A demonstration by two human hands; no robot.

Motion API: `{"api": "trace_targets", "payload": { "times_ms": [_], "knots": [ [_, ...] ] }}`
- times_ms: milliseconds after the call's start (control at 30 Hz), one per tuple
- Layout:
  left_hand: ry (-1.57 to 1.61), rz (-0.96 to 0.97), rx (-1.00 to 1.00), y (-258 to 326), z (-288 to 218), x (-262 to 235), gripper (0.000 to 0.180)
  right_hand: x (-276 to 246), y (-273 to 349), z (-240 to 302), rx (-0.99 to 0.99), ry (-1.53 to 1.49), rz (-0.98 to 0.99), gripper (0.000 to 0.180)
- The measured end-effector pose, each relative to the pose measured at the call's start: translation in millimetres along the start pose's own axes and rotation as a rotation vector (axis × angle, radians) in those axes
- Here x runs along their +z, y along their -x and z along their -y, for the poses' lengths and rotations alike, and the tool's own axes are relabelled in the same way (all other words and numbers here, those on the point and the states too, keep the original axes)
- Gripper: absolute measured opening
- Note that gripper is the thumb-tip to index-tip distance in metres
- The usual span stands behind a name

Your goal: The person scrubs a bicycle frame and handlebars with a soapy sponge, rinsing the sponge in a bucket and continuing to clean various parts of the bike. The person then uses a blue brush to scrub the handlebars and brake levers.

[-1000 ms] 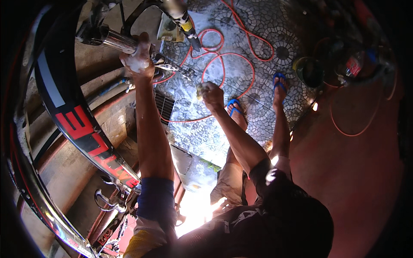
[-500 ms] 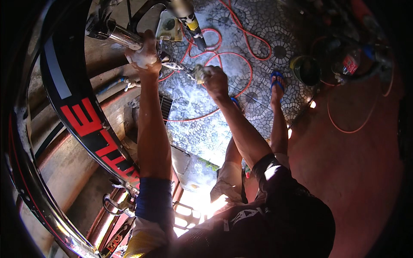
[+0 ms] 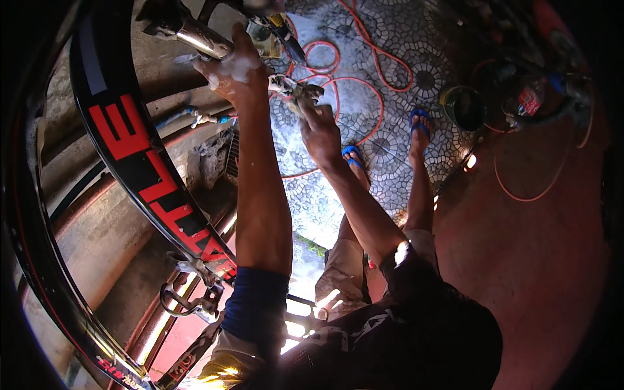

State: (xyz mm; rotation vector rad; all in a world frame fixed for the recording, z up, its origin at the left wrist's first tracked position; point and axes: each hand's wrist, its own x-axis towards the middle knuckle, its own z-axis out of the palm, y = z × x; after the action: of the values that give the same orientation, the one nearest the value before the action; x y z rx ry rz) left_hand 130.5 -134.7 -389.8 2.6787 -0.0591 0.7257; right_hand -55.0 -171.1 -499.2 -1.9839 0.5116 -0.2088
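Black frame tube [image 3: 143, 156]: curves down the left side, left of the left forearm, bearing large red letters and a grey stripe.
Silver tube [image 3: 203, 38]: slants down at upper left, its lower end meeting the left hand.
Left hand [image 3: 235, 73]: white suds over its back, fingers wrapped narrowly around the soapy bar.
Soapy bar [image 3: 281, 82]: runs out from under the left hand toward the right one, coated in foam.
Right hand [image 3: 320, 133]: fingers bent closely around a pale scrubbing pad [image 3: 299, 104].
Pad contact: it overlaps the bar's far end in view; whether it touches, I cannot tell.
Orange hose [image 3: 382, 112]: lies in loops on the patterned paving [image 3: 396, 175].
Blue flip-flops [image 3: 417, 116]: worn on two feet, on the paving.
Dark bucket [image 3: 448, 105]: right of the feet, near a red-labelled bottle [image 3: 530, 99].
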Motion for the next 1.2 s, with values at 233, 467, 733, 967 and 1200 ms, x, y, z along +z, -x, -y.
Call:
{"api": "trace_targets", "payload": {
  "times_ms": [233,467,733,967,1200],
  "knots": [
    [0.300,0.029,-0.560,-16,-20,-22,0.105,28,0,-7,0.018,-0.096,0.077,0.030],
    [0.197,0.025,-0.537,-14,-23,-19,0.090,46,-12,-6,0.032,-0.133,-0.034,0.029],
    [0.144,0.031,-0.485,-16,11,-22,0.109,42,-5,4,0.211,-0.220,0.059,0.030],
    [0.254,0.011,-0.591,-18,-12,-29,0.121,41,-18,8,0.131,-0.273,-0.233,0.025],
    [0.112,0.070,-0.465,-9,19,-14,0.119,60,-7,6,0.406,-0.668,-0.168,0.023]
  ]
}}
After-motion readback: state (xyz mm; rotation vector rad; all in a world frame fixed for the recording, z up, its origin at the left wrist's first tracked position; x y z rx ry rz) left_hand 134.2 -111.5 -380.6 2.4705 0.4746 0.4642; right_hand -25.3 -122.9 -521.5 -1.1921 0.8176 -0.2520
